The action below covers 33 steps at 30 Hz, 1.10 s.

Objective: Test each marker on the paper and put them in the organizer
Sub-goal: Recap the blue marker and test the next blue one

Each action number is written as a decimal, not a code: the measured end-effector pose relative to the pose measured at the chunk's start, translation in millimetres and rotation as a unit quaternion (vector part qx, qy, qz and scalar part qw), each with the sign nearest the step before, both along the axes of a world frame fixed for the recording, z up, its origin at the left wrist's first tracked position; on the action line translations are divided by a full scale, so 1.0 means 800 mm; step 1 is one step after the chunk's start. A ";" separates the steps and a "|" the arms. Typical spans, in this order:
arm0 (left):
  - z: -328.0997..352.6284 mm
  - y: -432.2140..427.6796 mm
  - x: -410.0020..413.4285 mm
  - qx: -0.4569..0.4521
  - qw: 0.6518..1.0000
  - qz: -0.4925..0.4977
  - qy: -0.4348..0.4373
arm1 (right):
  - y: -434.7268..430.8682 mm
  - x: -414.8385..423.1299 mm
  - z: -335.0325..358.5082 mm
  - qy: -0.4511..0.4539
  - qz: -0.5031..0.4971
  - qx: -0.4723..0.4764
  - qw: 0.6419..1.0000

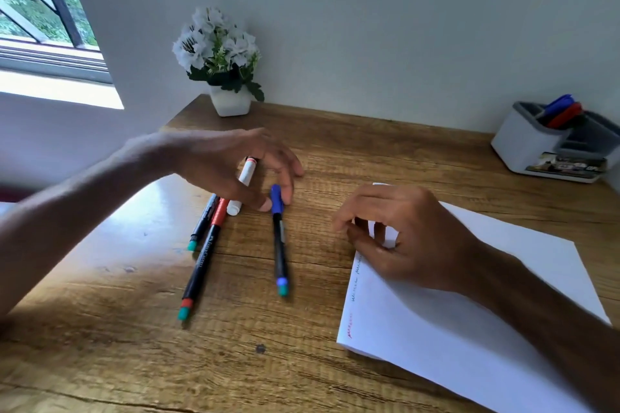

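Observation:
Several markers lie on the wooden desk. My left hand (221,161) reaches over them, and its thumb and a fingertip pinch the blue cap of a blue marker (280,245) lying on the wood. To its left lie a white marker (245,178), a red-capped marker (201,261) and a dark marker (201,225) with a teal end. My right hand (409,235) hovers over the left edge of the white paper (469,329), fingers loosely curled, holding nothing. Small scribbles mark the paper's left edge. A grey and white organizer (523,147) at the back right holds a blue and a red marker (560,111).
A white pot of white flowers (221,57) stands at the back of the desk against the wall. A barred window (40,10) is at the upper left. Bare wood (235,362) runs along the desk's front.

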<state>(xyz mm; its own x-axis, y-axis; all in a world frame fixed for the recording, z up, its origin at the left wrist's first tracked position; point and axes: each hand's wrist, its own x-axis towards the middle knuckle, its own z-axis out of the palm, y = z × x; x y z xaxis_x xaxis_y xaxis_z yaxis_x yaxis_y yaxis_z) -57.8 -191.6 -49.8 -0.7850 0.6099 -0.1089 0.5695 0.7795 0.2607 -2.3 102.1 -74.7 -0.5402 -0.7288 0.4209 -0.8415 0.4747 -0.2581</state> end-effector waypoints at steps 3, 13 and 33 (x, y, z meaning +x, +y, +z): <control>-0.003 0.013 -0.003 0.046 0.999 -0.011 -0.010 | 0.004 -0.002 0.002 -0.025 -0.015 -0.060 0.998; 0.013 0.013 -0.003 0.143 0.987 -0.068 -0.009 | 0.010 -0.012 -0.006 -0.148 -0.114 -0.168 0.968; 0.009 0.025 -0.004 0.292 0.950 0.033 0.101 | 0.036 -0.035 0.003 -0.240 -0.224 -0.310 0.892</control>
